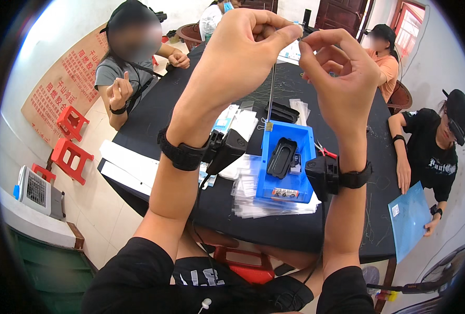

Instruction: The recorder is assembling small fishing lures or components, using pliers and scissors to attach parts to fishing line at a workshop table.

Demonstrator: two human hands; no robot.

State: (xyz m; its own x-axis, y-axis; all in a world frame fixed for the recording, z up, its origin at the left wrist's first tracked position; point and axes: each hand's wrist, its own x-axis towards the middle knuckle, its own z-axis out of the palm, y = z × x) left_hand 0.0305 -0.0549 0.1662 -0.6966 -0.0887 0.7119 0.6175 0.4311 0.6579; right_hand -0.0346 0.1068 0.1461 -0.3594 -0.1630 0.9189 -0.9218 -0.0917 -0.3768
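My left hand [248, 57] and my right hand [342, 78] are raised high over the table, fingertips nearly meeting. Each has its thumb and forefinger pinched; whatever lies between them is too small to make out. Just below the fingertips, a thin metal rod [271, 97] rises from the blue plastic bin [264, 172], with a brass-coloured clip [268, 126] at the bin's rim. Inside the bin lie an oblong black tray [282, 157] and a small tube-shaped item with an orange and white label [285, 193]. Black devices are strapped to both my wrists.
Clear plastic sleeves [248, 201] lie under and beside the bin on the black-covered table [232, 220]. Red-handled pliers [325, 150] lie at its right. Thin strands are scattered behind. Several people sit around, one at right holding a blue folder [410, 220]. Red stools [73, 157] stand left.
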